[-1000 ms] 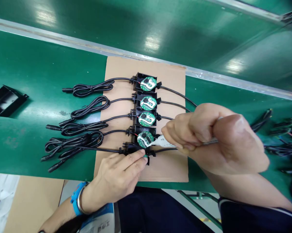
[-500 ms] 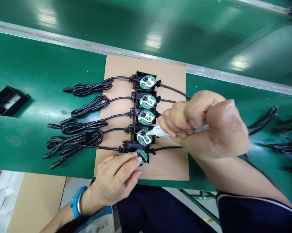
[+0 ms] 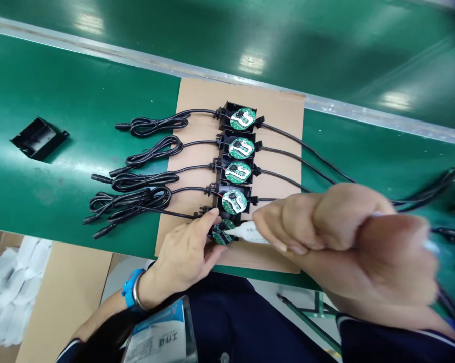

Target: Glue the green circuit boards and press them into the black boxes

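Observation:
My right hand (image 3: 348,242) is closed around a white squeeze tube (image 3: 252,233). The tube's pointed nozzle meets the nearest round green circuit board (image 3: 221,237), or hovers just over it; which one I cannot tell. Thumb and fingers of my left hand (image 3: 184,252) grip that board's left edge, partly covering it and its black housing. Beyond it, several like boards sit on open black housings in a column; the closest of these, a circuit board (image 3: 234,201), carries a winding white paste line, as do the farther ones.
A brown cardboard sheet (image 3: 197,96) lies under the housings on the green table (image 3: 129,80). Coiled black cables (image 3: 155,126) extend left, and more black cables run right. A separate black housing (image 3: 38,138) sits far left. White pieces (image 3: 15,287) fill a box at lower left.
The tube's nozzle has moved from the neighbouring board to the nearest one. That neighbouring board's white line is now longer. My left fingers have shifted to the nearest board's left edge.

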Available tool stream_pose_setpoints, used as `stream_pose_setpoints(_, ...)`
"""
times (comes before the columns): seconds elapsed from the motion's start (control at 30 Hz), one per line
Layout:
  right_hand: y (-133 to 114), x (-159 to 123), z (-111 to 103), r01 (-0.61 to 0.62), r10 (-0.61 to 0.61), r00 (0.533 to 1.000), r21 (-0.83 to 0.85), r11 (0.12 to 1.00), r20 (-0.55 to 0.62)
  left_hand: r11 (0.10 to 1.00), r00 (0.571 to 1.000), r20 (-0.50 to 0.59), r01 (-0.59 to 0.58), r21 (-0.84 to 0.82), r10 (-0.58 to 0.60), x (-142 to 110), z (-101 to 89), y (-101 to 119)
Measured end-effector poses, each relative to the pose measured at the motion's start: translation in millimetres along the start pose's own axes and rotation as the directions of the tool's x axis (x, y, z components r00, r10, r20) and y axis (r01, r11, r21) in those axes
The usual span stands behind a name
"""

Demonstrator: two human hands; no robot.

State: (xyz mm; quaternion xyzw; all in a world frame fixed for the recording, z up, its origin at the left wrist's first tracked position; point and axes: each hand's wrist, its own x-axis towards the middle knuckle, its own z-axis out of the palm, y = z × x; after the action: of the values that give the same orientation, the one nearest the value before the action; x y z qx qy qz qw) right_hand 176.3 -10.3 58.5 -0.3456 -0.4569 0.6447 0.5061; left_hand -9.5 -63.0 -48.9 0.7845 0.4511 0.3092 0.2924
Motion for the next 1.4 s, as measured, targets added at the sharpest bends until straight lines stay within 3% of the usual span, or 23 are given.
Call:
stream_pose_setpoints(0.3, 24.0, -0.4, 9.2, 0.057, -0.058, 0.998, 0.034, 0.998, 0.032, 0.999, 1.000, -0.003, -0.023, 0.024, 0.023, 0.4, 1.6, -1.8)
stream_pose_setpoints(0.47, 22.0, -4.3, 4.2, 0.059, -0.060, 0.992, 0.011, 0.998, 0.108, 0.999, 0.999, -0.010, -0.033, 0.024, 0.033, 1.4, 0.8, -2.0)
stream_pose_setpoints(0.67, 17.0, -16.0, 5.9, 0.034, -0.033, 0.999, -0.043, 0.998, 0.024, 0.999, 0.999, -0.002, -0.036, 0.004, 0.036, 1.8, 1.1, -2.9)
stream_pose_setpoints(0.83, 12.9, -21.0, 3.0, -0.001, 0.002, 0.999, -0.024, 1.000, 0.047, 0.999, 0.999, -0.021, -0.037, 0.007, 0.038, 2.0, 2.0, -3.5)
stream_pose_setpoints(1.23, 14.3, -7.0, -2.0, 0.063, -0.061, 0.998, -0.048, 0.997, 0.029, 1.000, 1.000, -0.003, -0.011, -0.011, 0.011, 2.9, -0.2, -2.1)
stream_pose_setpoints(1.4, 15.1, -3.2, -2.9, 0.074, -0.068, 0.993, -0.058, 0.996, 0.097, 1.000, 1.000, -0.001, 0.001, -0.002, -0.001, 1.5, 2.0, -4.1)
